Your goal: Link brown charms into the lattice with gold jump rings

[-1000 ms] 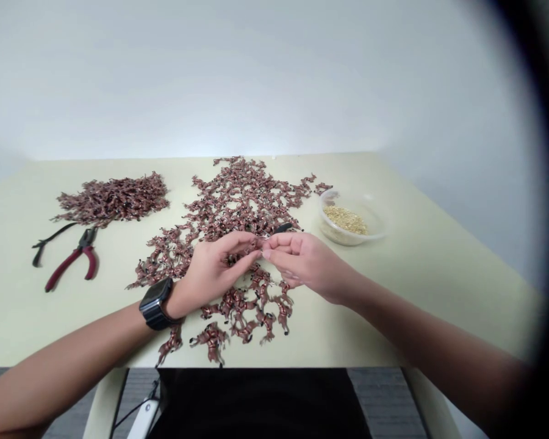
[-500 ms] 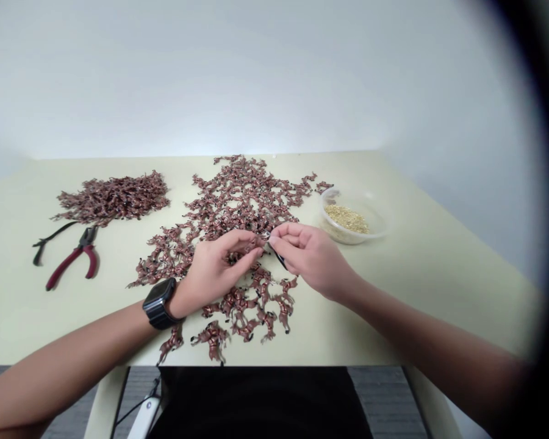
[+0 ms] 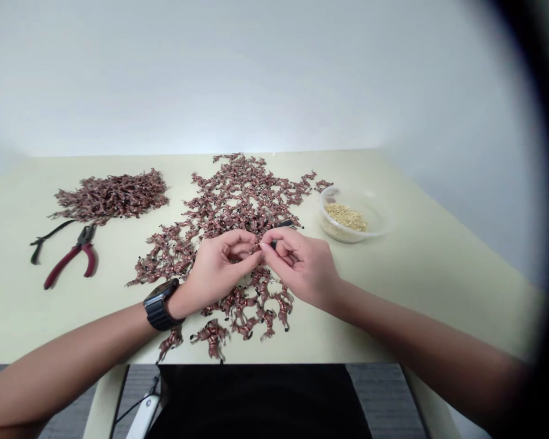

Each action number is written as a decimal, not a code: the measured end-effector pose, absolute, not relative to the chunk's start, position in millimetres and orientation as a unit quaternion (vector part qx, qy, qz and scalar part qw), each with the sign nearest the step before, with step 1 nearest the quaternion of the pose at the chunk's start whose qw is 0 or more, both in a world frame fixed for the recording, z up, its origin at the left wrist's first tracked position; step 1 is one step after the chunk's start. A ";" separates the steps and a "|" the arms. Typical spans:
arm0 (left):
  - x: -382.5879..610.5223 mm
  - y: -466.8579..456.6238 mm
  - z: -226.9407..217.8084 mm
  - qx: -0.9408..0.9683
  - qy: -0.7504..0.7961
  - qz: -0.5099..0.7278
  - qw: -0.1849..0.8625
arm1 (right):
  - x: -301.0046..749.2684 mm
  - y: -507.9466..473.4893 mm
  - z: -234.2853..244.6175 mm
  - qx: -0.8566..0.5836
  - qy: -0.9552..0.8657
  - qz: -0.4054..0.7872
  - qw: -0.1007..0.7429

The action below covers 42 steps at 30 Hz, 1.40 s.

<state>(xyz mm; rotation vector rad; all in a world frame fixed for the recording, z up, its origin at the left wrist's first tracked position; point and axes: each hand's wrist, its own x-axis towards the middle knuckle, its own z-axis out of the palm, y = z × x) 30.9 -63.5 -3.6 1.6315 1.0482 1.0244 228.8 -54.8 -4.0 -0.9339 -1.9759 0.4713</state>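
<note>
My left hand (image 3: pixel 222 263), with a dark watch on its wrist, is closed in a pinch around a small brown figurine (image 3: pixel 257 245), mostly hidden by the fingers. Against its fingertips my right hand (image 3: pixel 304 263) is closed too, gripping a slim dark tool (image 3: pixel 285 224) whose end sticks out above the fingers. The tool's exact kind does not show. Under and around both hands spread many loose, glossy brown animal figurines (image 3: pixel 238 204), horse-like in shape. Several more figurines (image 3: pixel 211 335) lie near the table's front edge.
A denser heap of brown figurines (image 3: pixel 114 196) lies at the back left. In front of it are red-handled pliers (image 3: pixel 80 250) and a thin black tool or strap (image 3: pixel 41 244). To the right stands a clear plastic bowl (image 3: pixel 377 233) containing small gold-coloured pieces (image 3: pixel 346 216).
My right hand has turned and shifted slightly left against the left fingertips. The dark tool, which pointed down below the hand, now sticks out above it. My left hand stays nearly still.
</note>
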 end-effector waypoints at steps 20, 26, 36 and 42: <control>27.3 -65.1 -5.7 0.779 0.443 0.386 0.218 | 221.9 -58.0 -11.2 -0.371 -0.802 0.135 0.449; 20.8 -60.6 -17.8 0.824 0.438 0.354 0.064 | 214.9 -62.1 -5.7 -0.477 -0.681 0.342 0.437; 25.2 -53.8 -0.6 0.613 0.349 0.388 0.593 | 240.2 -35.5 -0.5 -0.402 -0.705 0.426 0.399; 22.3 -49.1 2.3 0.493 0.319 0.335 0.736 | 244.9 -34.9 2.9 -0.335 -0.814 0.236 0.412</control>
